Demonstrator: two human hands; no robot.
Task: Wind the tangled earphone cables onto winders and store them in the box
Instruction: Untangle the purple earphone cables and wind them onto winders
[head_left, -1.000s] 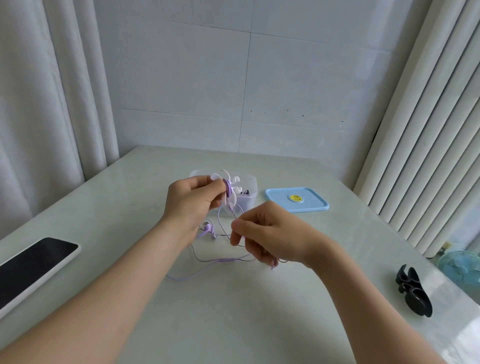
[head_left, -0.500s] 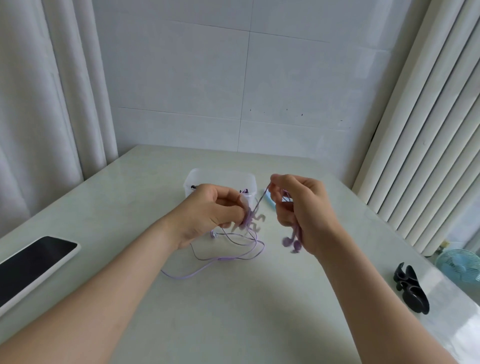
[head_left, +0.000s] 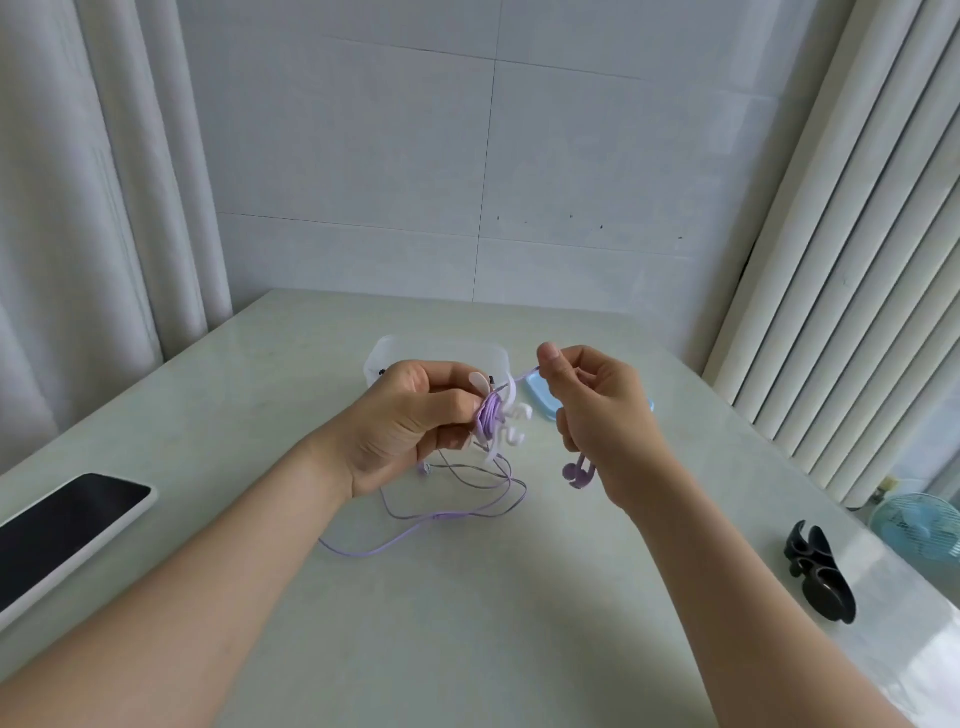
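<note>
My left hand grips a white winder with curled arms, held above the table; purple cable is wrapped around its core. My right hand pinches the purple earphone cable a short way right of the winder, and the strand runs taut between them. Two purple earbuds dangle under my right palm. Loose loops of the cable lie on the table below my hands. The clear plastic box stands just behind my left hand, partly hidden by it.
The box's blue lid lies right of the box, mostly behind my right hand. A black winder rests near the table's right edge. A phone in a white case lies at the left edge. Curtains hang on both sides.
My right hand has risen from low near the table to beside the winder, pulling the cable taut. More cable now sits on the winder, and my left hand has turned it.
</note>
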